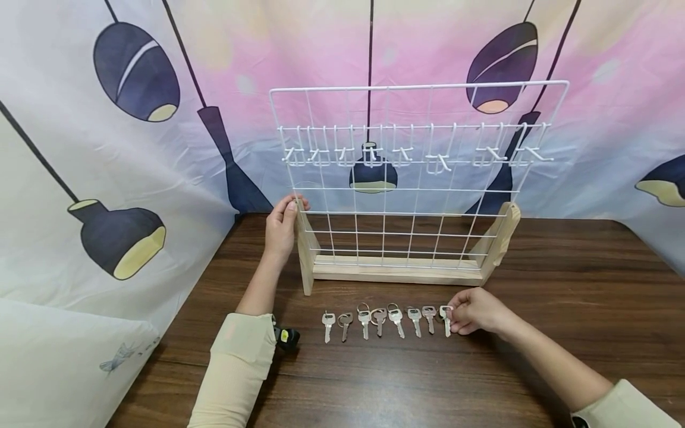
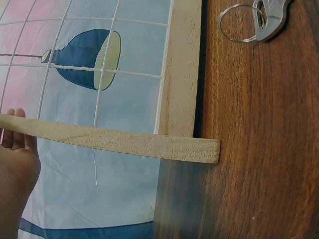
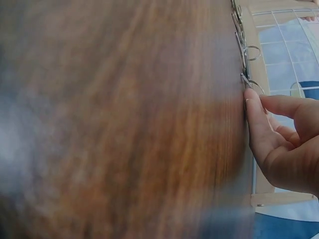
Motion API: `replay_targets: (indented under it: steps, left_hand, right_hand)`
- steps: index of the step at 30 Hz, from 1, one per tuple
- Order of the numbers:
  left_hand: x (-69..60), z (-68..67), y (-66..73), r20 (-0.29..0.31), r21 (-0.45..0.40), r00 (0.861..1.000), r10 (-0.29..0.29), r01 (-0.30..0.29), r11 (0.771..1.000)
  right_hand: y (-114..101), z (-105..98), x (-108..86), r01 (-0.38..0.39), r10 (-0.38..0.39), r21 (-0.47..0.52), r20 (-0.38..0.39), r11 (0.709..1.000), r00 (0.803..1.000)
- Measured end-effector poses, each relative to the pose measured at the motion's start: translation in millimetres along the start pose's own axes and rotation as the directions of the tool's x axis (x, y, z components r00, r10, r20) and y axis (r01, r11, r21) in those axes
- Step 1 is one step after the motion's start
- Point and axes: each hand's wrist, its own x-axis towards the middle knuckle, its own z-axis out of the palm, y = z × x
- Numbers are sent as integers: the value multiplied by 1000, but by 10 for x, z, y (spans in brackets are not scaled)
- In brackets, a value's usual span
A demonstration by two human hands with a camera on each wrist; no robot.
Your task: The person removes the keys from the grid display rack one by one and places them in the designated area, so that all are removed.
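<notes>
A white wire rack [image 1: 396,190] with a wooden base stands on the table. My left hand [image 1: 282,229] holds the top of its left wooden side post [image 1: 306,252]; in the left wrist view the post [image 2: 124,143] crosses in front of the fingers. Several keys with rings lie in a row before the rack, among them a silver key [image 1: 395,321]. My right hand [image 1: 473,310] pinches the rightmost key [image 1: 446,324] by its head end. Seen from the right wrist, the thumb and index finger of the hand [image 3: 284,134] meet at that key's ring.
Several white hooks [image 1: 439,161] hang in a row on the rack's upper wires. A patterned cloth [image 1: 225,65] hangs behind the dark wooden table [image 1: 407,380]. The rack's right wooden post [image 1: 500,241] stands behind my right hand.
</notes>
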Motion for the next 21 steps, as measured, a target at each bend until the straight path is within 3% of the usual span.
replay_targets:
  steps: [8,21]
  left_hand:
    - [-8,-7,0,3,9,1000,-4,4,1000]
    - [0,-5,-16,-3,15,1000,5,-5,1000]
  right_hand:
    - [-9,20,20,-22,21,-39,-21,999,1000]
    - [-42,75,31,-43,27,-134,-116,990,993]
